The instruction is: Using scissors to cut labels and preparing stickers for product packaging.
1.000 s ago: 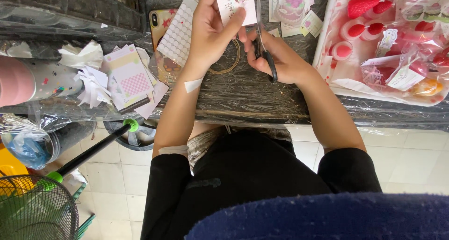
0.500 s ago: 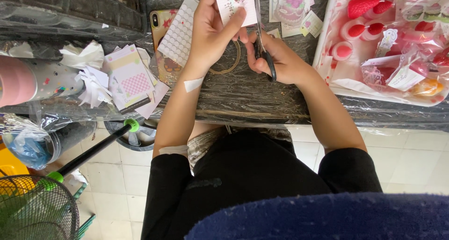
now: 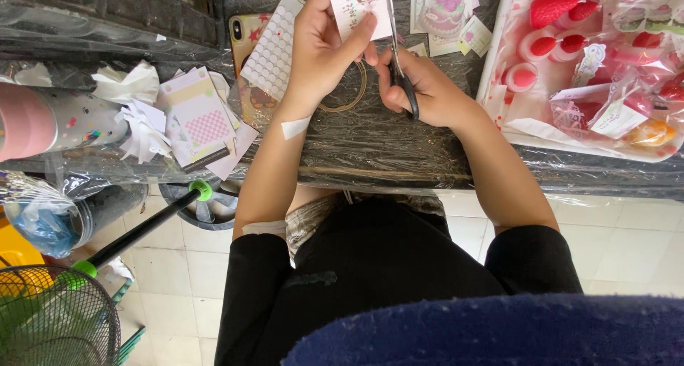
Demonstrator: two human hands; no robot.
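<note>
My left hand [image 3: 324, 52] pinches a white printed paper card [image 3: 356, 6] and holds it up above the dark, plastic-covered table [image 3: 385, 148]. My right hand [image 3: 427, 88] grips black-handled scissors [image 3: 399, 59], whose blades point up along the card's right edge. A small white paper strip [image 3: 294, 127] sticks to my left wrist. Under my hands a thin brown ring [image 3: 353, 95] lies on the table.
A sheet of round white stickers [image 3: 273, 52] rests on a phone [image 3: 246, 74] to the left. Paper scraps and a pink-checked card [image 3: 199, 120] lie further left. A tray of red and pink packaged items [image 3: 591, 66] sits at right. A wire fan guard [image 3: 53, 316] stands lower left.
</note>
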